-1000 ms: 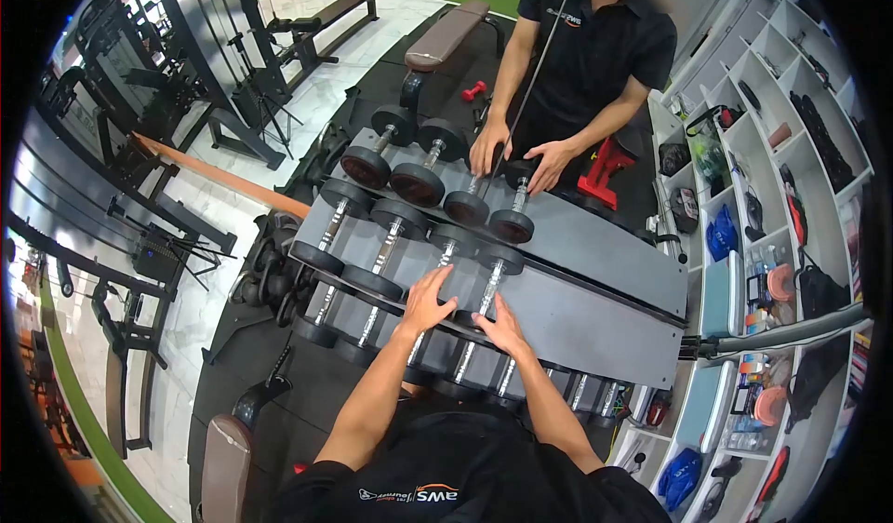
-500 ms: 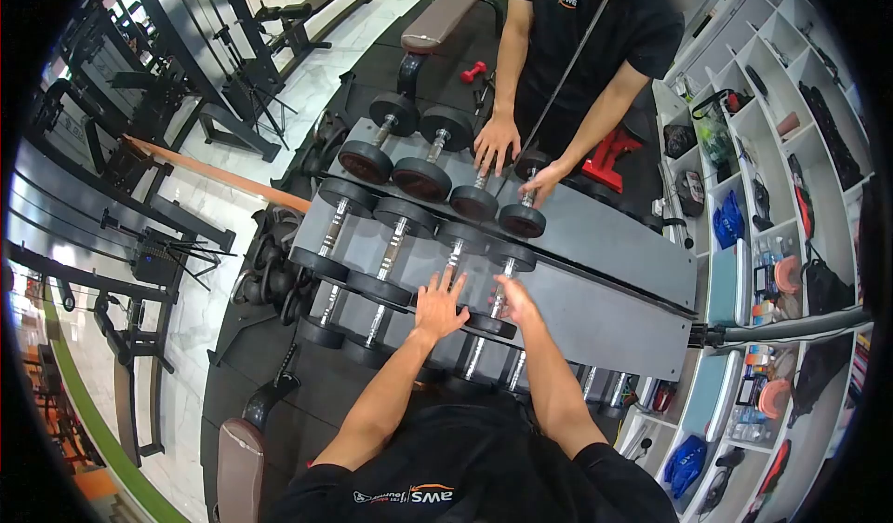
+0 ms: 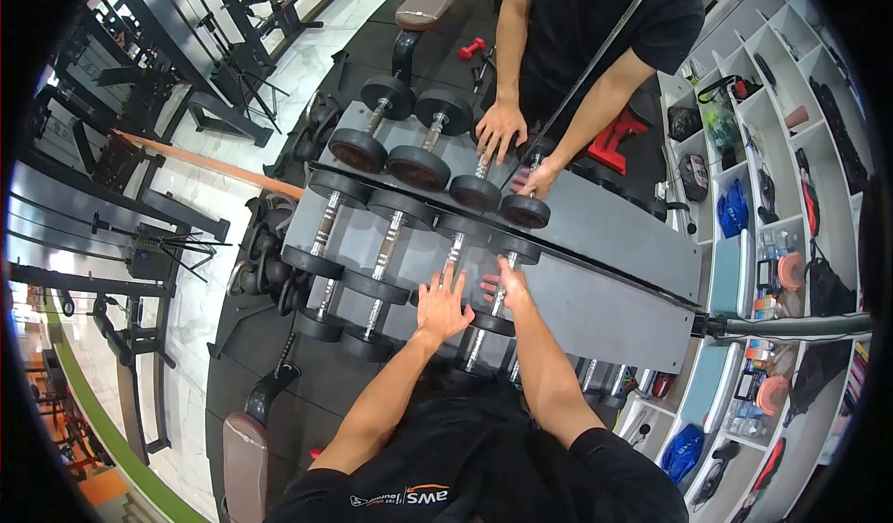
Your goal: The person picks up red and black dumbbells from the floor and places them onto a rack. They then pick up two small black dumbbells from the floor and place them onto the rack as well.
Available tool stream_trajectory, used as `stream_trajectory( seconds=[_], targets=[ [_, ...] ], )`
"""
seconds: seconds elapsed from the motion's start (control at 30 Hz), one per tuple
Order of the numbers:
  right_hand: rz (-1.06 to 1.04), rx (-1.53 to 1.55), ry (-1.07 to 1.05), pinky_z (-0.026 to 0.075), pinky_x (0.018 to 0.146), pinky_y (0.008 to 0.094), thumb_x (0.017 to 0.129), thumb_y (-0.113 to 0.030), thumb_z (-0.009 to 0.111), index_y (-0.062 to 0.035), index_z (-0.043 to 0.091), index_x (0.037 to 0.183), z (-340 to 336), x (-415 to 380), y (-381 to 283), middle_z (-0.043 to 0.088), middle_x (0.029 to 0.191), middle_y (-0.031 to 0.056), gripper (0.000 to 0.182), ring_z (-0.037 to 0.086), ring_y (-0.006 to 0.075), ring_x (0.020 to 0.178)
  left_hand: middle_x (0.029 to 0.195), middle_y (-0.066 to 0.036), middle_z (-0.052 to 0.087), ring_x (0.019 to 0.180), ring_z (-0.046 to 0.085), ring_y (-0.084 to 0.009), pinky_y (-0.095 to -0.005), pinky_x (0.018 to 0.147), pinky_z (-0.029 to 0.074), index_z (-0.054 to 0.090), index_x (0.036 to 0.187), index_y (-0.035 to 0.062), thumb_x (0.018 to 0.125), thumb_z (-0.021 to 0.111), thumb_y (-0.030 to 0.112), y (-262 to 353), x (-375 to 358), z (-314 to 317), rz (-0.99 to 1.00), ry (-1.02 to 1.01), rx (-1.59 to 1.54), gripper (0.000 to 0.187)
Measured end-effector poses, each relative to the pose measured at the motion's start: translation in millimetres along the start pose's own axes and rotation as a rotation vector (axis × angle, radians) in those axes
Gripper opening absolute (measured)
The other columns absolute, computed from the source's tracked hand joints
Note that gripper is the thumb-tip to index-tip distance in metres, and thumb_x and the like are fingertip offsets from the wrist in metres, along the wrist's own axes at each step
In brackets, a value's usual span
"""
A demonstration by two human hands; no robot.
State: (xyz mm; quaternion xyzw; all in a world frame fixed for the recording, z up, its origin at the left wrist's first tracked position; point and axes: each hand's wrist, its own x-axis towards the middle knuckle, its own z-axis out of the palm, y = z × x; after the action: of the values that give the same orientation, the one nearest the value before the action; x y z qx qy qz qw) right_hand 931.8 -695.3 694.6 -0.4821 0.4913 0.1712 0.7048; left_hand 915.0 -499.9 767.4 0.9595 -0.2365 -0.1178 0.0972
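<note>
Several black-headed dumbbells with chrome handles lie side by side on a grey rack [image 3: 605, 314]. My left hand [image 3: 441, 311] is open, its fingers spread over the handle of the third dumbbell [image 3: 456, 246] from the left and its palm hiding that dumbbell's near end. Just to its right, my right hand [image 3: 513, 290] is around the handle of the rightmost dumbbell [image 3: 496, 323] of that row. The thumb lies on top, while the fingers show on the handle's left side. Two larger dumbbells [image 3: 384, 244], [image 3: 326, 230] lie further left.
A mirror [image 3: 558, 183] behind the rack reflects my arms and the dumbbells. More dumbbells [image 3: 367, 337] sit on a lower tier. White shelves [image 3: 735, 346] with bags and bottles stand right; a padded bench [image 3: 245, 458] and gym machines are left.
My right hand has shifted left and its fingers have come through to the far side of the handle. My left hand stays on its dumbbell. The camera view has shifted slightly.
</note>
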Motion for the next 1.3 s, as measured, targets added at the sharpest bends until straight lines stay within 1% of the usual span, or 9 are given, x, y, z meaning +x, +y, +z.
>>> stream_trajectory(
  seconds=[0.17, 0.37, 0.57, 0.67, 0.77, 0.87, 1.07, 1.17, 1.3],
  targets=[
    [-0.079, 0.036, 0.077, 0.055, 0.065, 0.0486, 0.089, -0.048, 0.064, -0.0087, 0.052, 0.125, 6.7, -0.7, 9.8, 0.067, 0.105, 0.0231, 0.054, 0.068, 0.0328, 0.081, 0.154, -0.012, 0.031, 0.128, 0.043, -0.0306, -0.0467, 0.091, 0.041, 0.045, 0.143, 0.012, 0.077, 0.06, 0.041, -0.7, -1.9, 0.1, 0.001, -0.015, -0.016, 0.073],
    [-0.025, 0.051, -0.06, 0.055, 0.073, 0.0494, 0.089, -0.049, 0.064, -0.0027, 0.053, 0.119, 0.6, -2.1, 5.4, 0.065, 0.108, 0.0228, 0.056, 0.068, 0.032, 0.086, 0.155, -0.013, 0.031, 0.127, 0.043, -0.0304, -0.0463, 0.092, 0.04, 0.045, 0.142, 0.0117, 0.078, 0.06, 0.041, 0.0, 0.4, -4.4, -0.013, -0.043, -0.037, 0.072],
    [-0.097, -0.003, 0.172, 0.053, 0.053, 0.0392, 0.086, -0.046, 0.071, -0.0037, 0.057, 0.088, 9.3, 1.2, 8.0, 0.062, 0.074, 0.0102, 0.044, 0.063, 0.0228, 0.06, 0.155, -0.013, 0.031, 0.127, 0.044, -0.0298, -0.0453, 0.092, 0.04, 0.046, 0.141, 0.0115, 0.077, 0.061, 0.041, -0.4, 1.4, -4.8, -0.009, -0.037, -0.042, 0.073],
    [-0.159, -0.03, 0.23, 0.044, 0.041, 0.0346, 0.085, -0.045, 0.073, -0.0068, 0.055, 0.075, 9.5, 11.8, 14.5, 0.053, 0.062, 0.0047, 0.043, 0.053, 0.0171, 0.048, 0.154, -0.013, 0.032, 0.126, 0.045, -0.0299, -0.0448, 0.091, 0.041, 0.046, 0.141, 0.0115, 0.076, 0.063, 0.04, -0.1, 1.8, -4.5, -0.007, -0.017, -0.048, 0.073],
    [-0.151, -0.057, 0.289, 0.039, 0.039, 0.0344, 0.085, -0.038, 0.072, -0.0069, 0.053, 0.07, 13.5, 5.9, 10.2, 0.05, 0.06, 0.0039, 0.039, 0.048, 0.0155, 0.046, 0.154, -0.013, 0.033, 0.125, 0.047, -0.0303, -0.0447, 0.089, 0.041, 0.046, 0.141, 0.0113, 0.075, 0.064, 0.04, 0.1, 0.9, -6.9, -0.005, -0.006, -0.051, 0.074],
    [-0.079, -0.071, 0.351, 0.043, 0.041, 0.0373, 0.083, -0.03, 0.072, -0.0007, 0.058, 0.076, 12.0, 23.2, 13.9, 0.057, 0.061, 0.0082, 0.033, 0.053, 0.0185, 0.047, 0.152, -0.013, 0.035, 0.123, 0.048, -0.0305, -0.0448, 0.089, 0.041, 0.047, 0.14, 0.0103, 0.074, 0.066, 0.039, 0.2, 0.0, -6.6, 0.002, 0.024, -0.063, 0.074],
    [-0.075, -0.11, 0.523, 0.036, 0.036, 0.0361, 0.082, -0.021, 0.066, -0.002, 0.056, 0.067, 21.9, 26.4, 12.7, 0.053, 0.059, 0.0076, 0.026, 0.049, 0.0185, 0.044, 0.15, -0.014, 0.038, 0.121, 0.05, -0.0321, -0.0467, 0.092, 0.041, 0.044, 0.141, 0.009, 0.069, 0.072, 0.031, 2.7, 1.4, -9.9, -0.015, 0.071, -0.168, 0.08],
    [-0.031, -0.193, 0.522, 0.048, 0.043, 0.0422, 0.082, -0.027, 0.069, 0.0089, 0.065, 0.091, 26.7, 2.5, -2.3, 0.067, 0.084, 0.0196, 0.038, 0.063, 0.0288, 0.057, 0.147, -0.015, 0.04, 0.123, 0.049, -0.0351, -0.0494, 0.094, 0.041, 0.037, 0.144, 0.0094, 0.067, 0.076, 0.024, 3.7, 8.2, -16.9, -0.097, 0.029, -0.312, 0.088],
    [0.004, -0.245, 0.524, 0.05, 0.044, 0.0424, 0.082, -0.028, 0.068, 0.0088, 0.066, 0.096, 28.8, -14.0, -13.0, 0.068, 0.086, 0.0207, 0.039, 0.064, 0.03, 0.059, 0.142, -0.019, 0.04, 0.121, 0.05, -0.0405, -0.0495, 0.096, 0.043, 0.03, 0.146, 0.008, 0.064, 0.081, 0.018, 5.2, 36.7, -18.4, -0.286, 0.004, -0.621, 0.097]
  ],
)
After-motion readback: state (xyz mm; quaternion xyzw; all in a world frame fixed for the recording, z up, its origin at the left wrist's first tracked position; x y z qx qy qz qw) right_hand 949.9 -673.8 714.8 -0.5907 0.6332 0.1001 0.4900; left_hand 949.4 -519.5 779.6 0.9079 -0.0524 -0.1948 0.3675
